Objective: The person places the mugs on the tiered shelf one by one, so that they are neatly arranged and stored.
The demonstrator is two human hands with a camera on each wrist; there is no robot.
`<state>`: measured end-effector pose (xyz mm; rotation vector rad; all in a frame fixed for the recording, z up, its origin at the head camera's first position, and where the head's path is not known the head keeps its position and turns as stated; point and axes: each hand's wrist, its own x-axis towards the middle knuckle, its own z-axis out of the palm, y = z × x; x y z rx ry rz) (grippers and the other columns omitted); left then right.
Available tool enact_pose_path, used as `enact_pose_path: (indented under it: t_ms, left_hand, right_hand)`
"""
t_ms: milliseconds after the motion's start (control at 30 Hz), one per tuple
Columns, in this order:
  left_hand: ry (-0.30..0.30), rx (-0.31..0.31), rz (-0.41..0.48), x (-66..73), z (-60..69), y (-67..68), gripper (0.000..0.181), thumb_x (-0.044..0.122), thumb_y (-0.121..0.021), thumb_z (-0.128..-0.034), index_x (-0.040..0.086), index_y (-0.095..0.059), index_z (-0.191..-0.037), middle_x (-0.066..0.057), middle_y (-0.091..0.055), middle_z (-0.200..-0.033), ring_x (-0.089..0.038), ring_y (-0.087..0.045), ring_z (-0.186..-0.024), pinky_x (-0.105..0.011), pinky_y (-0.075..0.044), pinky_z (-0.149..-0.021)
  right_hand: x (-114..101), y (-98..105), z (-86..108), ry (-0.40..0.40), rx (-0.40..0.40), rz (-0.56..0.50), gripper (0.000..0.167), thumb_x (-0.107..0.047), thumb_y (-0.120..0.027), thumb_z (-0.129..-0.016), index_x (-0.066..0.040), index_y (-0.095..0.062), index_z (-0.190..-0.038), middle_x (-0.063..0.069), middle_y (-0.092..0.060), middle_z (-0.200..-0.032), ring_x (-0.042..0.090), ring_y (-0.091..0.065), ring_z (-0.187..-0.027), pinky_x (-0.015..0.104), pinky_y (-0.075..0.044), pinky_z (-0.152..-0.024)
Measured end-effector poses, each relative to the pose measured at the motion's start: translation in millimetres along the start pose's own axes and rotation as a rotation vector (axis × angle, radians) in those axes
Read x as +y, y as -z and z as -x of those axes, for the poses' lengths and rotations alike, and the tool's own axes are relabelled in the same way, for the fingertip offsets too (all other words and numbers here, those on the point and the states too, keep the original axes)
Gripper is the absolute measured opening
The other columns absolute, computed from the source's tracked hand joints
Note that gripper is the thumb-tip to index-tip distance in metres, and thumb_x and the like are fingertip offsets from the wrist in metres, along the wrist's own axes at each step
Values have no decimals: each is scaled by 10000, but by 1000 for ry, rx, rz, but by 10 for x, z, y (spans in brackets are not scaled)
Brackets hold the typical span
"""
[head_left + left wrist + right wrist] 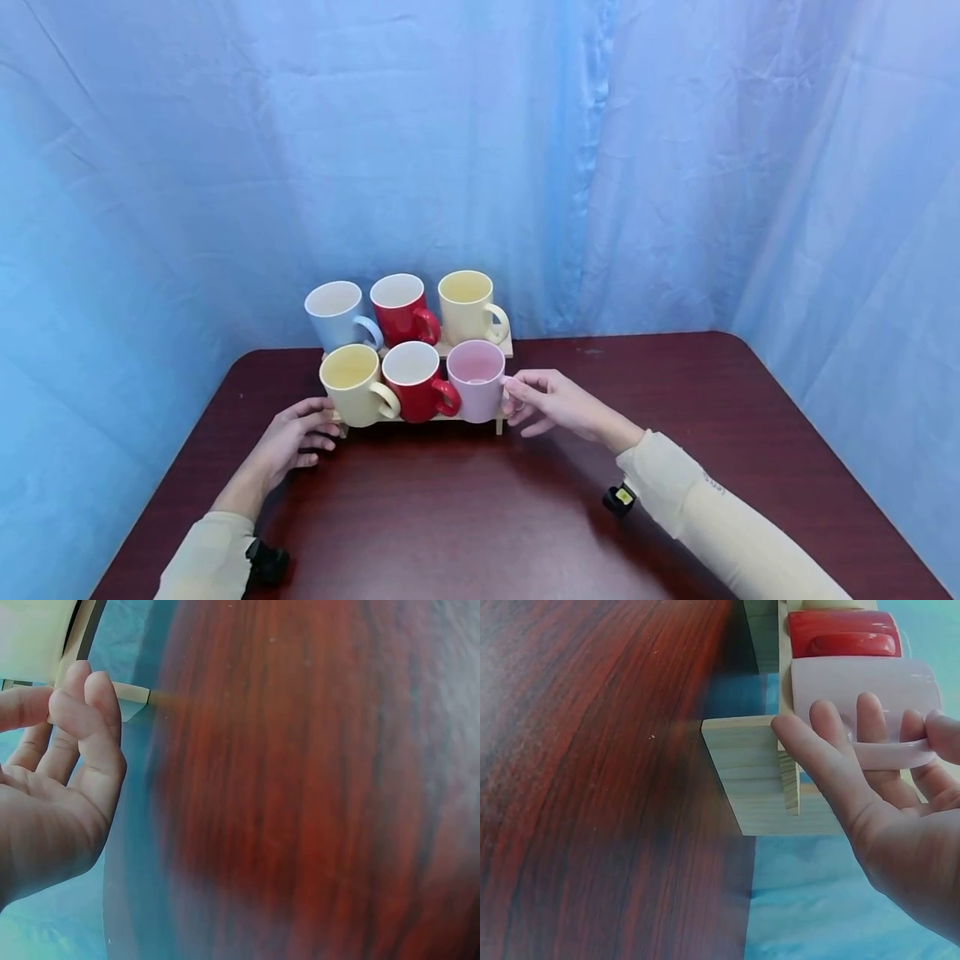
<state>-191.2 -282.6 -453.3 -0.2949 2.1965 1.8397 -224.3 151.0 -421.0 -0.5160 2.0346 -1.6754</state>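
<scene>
A pale pink mug (477,392) stands at the right end of the lower tier of a wooden rack (735,742). My right hand (558,408) pinches its handle (892,755) between thumb and fingers, the other fingers spread beside the rack's end. To its left on that tier are a red mug (408,387) and a cream-yellow mug (352,396). My left hand (288,442) is at the rack's left end, fingers loosely bent by the cream-yellow mug and a rack leg (133,693). Whether its fingertips touch the wood, I cannot tell.
On the upper tier stand a light blue mug (337,321), a second red mug (397,312) and another cream-yellow mug (465,312), handles to the right. The rack sits near the back of a dark red-brown table (450,517). Blue curtains (480,150) hang behind and on both sides.
</scene>
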Motion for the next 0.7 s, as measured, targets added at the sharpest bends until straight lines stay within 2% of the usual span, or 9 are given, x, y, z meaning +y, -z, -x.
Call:
enact_pose_path:
  t_ms: [133,333,500,567,633,700]
  left_hand:
    - [13,-16,-26,27,9,23,371,315,-584,-1033,142,-521,-1355,-84,-696,-1009,-194,-665,-808,-288,-532,-588]
    - [-4,-22,-111,77,-6,57,404,325,-580,-1037,115,-506,-1373,-110,-690,-1035,-224,-667,-808,-313,-537,-608]
    - [-3,-32,-175,102,-13,56,420,328,-568,-1046,113,-481,-1396,-126,-676,-1075,-242,-668,-826,-332,-536,-624]
    - [-6,-49,-219,123,3,63,453,353,-569,-1044,108,-471,-1413,-128,-671,-1085,-247,-661,-838,-349,-537,-637]
    - [-16,-67,-272,167,42,88,473,362,-564,-1046,96,-467,-1425,-145,-663,-1100,-259,-653,-850,-368,-540,-649]
    - [-58,-86,-333,233,100,148,482,354,-556,-1052,65,-464,-1427,-172,-658,-1122,-282,-655,-879,-401,-550,-671]
  right_hand:
    - [-23,-23,15,-3,0,17,363,-369,-573,-1048,-10,-596,-997,199,-670,-1010,485,-662,-1042,572,-569,-796]
    - [-80,-12,-18,-14,-2,47,369,-378,-575,-1044,-14,-638,-1030,190,-681,-1028,487,-658,-1045,537,-584,-773]
    - [-56,86,-43,24,16,115,362,-369,-600,-1034,-31,-623,-1161,197,-671,-1117,421,-667,-1037,537,-581,-789]
    - [-57,166,-14,66,55,187,361,-365,-610,-1029,-57,-617,-1218,164,-667,-1123,356,-669,-1016,537,-573,-819]
    - [-90,272,49,127,116,325,358,-390,-611,-1025,-115,-631,-1254,95,-674,-1160,269,-656,-1042,507,-552,-880]
    - [-169,394,138,184,179,480,374,-408,-592,-1031,-144,-637,-1292,55,-674,-1206,230,-638,-1089,491,-521,-928]
